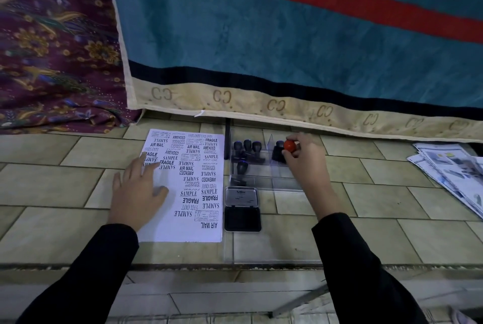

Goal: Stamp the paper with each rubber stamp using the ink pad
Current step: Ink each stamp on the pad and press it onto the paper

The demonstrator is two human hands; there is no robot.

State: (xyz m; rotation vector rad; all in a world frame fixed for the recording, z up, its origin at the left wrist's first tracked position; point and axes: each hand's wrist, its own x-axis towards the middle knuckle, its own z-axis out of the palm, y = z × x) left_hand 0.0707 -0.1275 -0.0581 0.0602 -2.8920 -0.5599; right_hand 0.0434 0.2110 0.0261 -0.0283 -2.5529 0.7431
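A white paper [170, 221], covered with many black stamp prints, lies on the tiled surface. My left hand [137, 190] rests flat on its left part with fingers spread. An open black ink pad [242, 208] sits just right of the paper. Behind it a clear plastic tray [285, 185] holds several black-handled rubber stamps [247, 150]. My right hand [304, 157] pinches the red-knobbed stamp [289, 145] at the tray's far right side, next to another black stamp [279, 153].
A blue cloth with a red stripe and beige border [287, 41] hangs along the back, with a purple floral fabric [52, 49] at the left. Printed leaflets [452, 174] lie at the right edge. The tiled ledge's front edge [183, 266] runs below the paper.
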